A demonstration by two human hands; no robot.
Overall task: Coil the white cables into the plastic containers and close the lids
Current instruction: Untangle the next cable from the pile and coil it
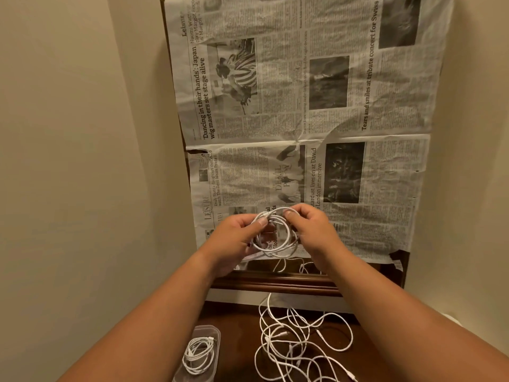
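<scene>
Holds a small coil of white cable (278, 244) up in the air with both hands, well above the dark wooden top (237, 321) and in front of the lower part of a spread newspaper (303, 106). Pinches the coil's upper left between thumb and fingers of the left hand (237, 238); grips its upper right with the curled fingers of the right hand (314, 230), with both thumbs close together over the top of the loops. Blocks some of the print behind with coil and hands alike. Faces a newspaper hung flat and creased, torn at its lower right corner, edged on the left and along the bottom by a brown wooden frame (275, 282). Shows, in the narrow strip between paper and frame, faint white loops, possibly a reflection in a mirror. Reaches out over a clear plastic container (214, 330) at bottom left, already filled with another coiled cable (198, 354) and lying just right of the left forearm. Passes over a loose tangle of white cables (300, 343) to the right of the container, apart from it, sprawled across the wood and partly hidden at its right edge by the right forearm. Stands hemmed in by plain cream walls (68, 133) on both sides.
</scene>
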